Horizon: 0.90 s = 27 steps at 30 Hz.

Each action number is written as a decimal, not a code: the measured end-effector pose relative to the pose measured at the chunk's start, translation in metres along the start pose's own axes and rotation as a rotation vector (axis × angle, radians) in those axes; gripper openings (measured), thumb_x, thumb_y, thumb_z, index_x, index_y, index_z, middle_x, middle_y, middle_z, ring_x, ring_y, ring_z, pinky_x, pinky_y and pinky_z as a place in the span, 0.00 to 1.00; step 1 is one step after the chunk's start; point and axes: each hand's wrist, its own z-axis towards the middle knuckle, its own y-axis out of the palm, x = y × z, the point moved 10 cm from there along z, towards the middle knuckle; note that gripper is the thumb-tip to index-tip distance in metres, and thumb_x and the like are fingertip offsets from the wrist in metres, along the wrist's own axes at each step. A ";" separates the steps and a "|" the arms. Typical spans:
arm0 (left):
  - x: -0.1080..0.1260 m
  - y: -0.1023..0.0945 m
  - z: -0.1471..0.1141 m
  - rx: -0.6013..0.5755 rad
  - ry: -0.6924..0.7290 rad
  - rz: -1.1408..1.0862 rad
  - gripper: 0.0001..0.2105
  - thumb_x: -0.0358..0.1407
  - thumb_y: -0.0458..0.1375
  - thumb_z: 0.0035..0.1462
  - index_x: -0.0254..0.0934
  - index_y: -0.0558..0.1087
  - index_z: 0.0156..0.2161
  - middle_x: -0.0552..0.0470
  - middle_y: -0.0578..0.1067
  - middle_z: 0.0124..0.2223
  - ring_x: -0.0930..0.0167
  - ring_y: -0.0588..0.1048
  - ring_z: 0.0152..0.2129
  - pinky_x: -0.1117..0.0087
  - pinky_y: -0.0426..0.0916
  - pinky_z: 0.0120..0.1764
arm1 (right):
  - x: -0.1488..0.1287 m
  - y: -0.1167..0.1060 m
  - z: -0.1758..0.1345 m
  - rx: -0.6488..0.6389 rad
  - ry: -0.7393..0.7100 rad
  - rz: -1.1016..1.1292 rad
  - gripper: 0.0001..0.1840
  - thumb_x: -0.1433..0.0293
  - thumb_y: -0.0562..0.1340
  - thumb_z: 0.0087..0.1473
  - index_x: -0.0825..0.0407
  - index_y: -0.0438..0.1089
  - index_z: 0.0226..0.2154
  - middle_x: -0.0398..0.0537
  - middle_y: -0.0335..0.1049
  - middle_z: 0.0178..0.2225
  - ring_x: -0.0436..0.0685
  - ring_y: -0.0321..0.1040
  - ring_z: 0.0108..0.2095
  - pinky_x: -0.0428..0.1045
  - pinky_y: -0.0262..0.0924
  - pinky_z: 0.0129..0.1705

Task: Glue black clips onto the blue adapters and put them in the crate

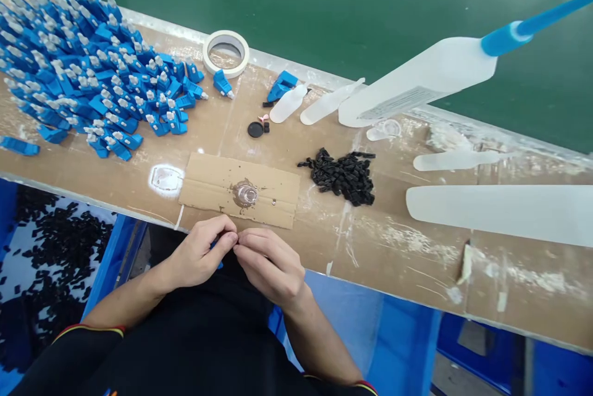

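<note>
Left hand (pixel 200 252) and right hand (pixel 273 265) meet, fingertips pinched tight; any contents are hidden. Cardboard (pixel 204 178) lies just beyond, long axis crosswise, near both.

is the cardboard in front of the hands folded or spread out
Spread out: the cardboard lies flat on the table, all four corners showing.

Brown desk (pixel 380 260), its surface scuffed and streaked with whitish residue. Left: a dense heap of blue parts (pixel 92 75) with pale tips. Near the far edge: a roll of tape (pixel 238 65), two small whitish bottles (pixel 288 104) and a large, blue-nozzled bottle (pixel 417 84). Centre: a cardboard strip (pixel 204 176), a black disc (pixel 255 130) and a pile of black pieces (pixel 343 176). Right: a long whitish container (pixel 500 214).
</note>
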 end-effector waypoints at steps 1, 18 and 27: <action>0.004 -0.002 -0.001 0.043 0.048 0.025 0.11 0.35 0.50 0.72 0.37 0.67 0.35 0.54 0.70 0.31 0.73 0.69 0.26 0.72 0.65 0.32 | 0.002 0.000 0.000 0.011 0.016 -0.017 0.21 0.82 0.66 0.57 0.47 0.75 0.51 0.50 0.80 0.39 0.60 0.79 0.40 0.55 0.79 0.41; -0.056 -0.030 -0.016 0.308 -0.404 -1.152 0.23 0.28 0.59 0.36 0.39 0.67 0.44 0.53 0.63 0.35 0.74 0.65 0.27 0.76 0.62 0.25 | 0.052 -0.029 0.036 -0.031 0.153 -0.322 0.08 0.77 0.65 0.61 0.47 0.76 0.36 0.45 0.82 0.35 0.55 0.80 0.36 0.49 0.74 0.38; -0.046 -0.038 -0.035 0.558 -0.598 -1.294 0.07 0.36 0.59 0.55 0.37 0.67 0.38 0.53 0.66 0.34 0.73 0.70 0.24 0.78 0.64 0.18 | 0.059 -0.035 0.029 0.074 0.246 -0.200 0.08 0.78 0.68 0.58 0.48 0.77 0.35 0.45 0.82 0.35 0.55 0.80 0.35 0.49 0.75 0.39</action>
